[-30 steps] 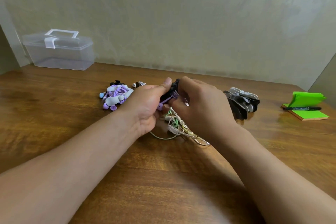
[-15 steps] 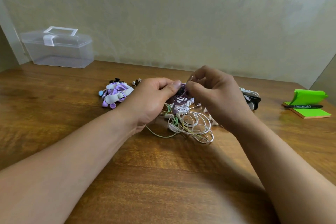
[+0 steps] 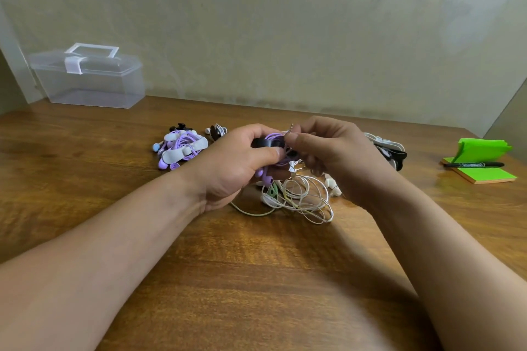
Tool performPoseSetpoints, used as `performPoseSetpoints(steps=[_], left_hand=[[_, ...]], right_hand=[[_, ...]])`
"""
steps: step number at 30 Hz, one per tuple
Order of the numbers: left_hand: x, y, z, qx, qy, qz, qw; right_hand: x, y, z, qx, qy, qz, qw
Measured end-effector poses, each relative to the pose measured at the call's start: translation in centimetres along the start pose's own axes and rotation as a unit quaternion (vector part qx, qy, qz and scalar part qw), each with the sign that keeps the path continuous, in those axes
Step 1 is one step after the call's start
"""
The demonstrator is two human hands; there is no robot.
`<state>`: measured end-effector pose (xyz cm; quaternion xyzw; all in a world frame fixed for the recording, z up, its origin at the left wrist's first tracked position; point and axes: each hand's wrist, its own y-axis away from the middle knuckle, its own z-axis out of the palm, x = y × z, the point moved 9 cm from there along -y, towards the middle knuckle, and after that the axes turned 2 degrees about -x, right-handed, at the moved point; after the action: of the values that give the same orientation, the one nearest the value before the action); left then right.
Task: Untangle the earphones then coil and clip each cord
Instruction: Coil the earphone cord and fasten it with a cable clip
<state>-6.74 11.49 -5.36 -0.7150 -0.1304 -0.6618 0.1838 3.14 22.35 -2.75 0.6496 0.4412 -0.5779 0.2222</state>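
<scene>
Purple earphone coil sits between the hands: left hand grips it and its black clip, right hand pinches the upright plug.

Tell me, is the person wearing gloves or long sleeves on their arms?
No gloves, no sleeves in view. The left hand and right hand are bare, and the left forearm and right forearm are bare to the picture's edge. No watch, bracelet or ring shows.
</scene>
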Motion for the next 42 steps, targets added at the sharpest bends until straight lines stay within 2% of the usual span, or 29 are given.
performPoseSetpoints(steps=[6, 11, 16, 21, 27, 33, 42], left_hand=[[-0.2, 0.0, 0.0, 0.014, -0.031, -0.012, 0.999], [-0.2, 0.2, 0.0, 0.009, -0.030, -0.024, 0.999], [-0.1, 0.2, 0.3, -0.018, -0.003, -0.021, 1.000], [0.3, -0.1, -0.1, 0.004, 0.004, 0.009, 1.000], [0.0, 0.0, 0.0, -0.001, 0.000, 0.002, 1.000], [0.4, 0.0, 0.2, 0.018, 0.015, 0.026, 0.999], [0.9, 0.0, -0.5, 0.034, -0.054, 0.070, 0.996]], right_hand=[[-0.9, 0.1, 0.2, -0.013, 0.045, -0.046, 0.998], [-1.1, 0.3, 1.0, -0.058, -0.015, -0.051, 0.997], [0.0, -0.2, 0.9, -0.037, -0.085, -0.029, 0.995], [0.8, -0.6, 1.2, -0.036, -0.124, -0.017, 0.992], [1.0, -0.6, 1.1, -0.047, -0.081, -0.018, 0.995], [0.9, -0.5, 1.3, -0.052, -0.092, -0.047, 0.993], [-0.2, 0.0, 1.5, -0.032, -0.056, -0.111, 0.992]])
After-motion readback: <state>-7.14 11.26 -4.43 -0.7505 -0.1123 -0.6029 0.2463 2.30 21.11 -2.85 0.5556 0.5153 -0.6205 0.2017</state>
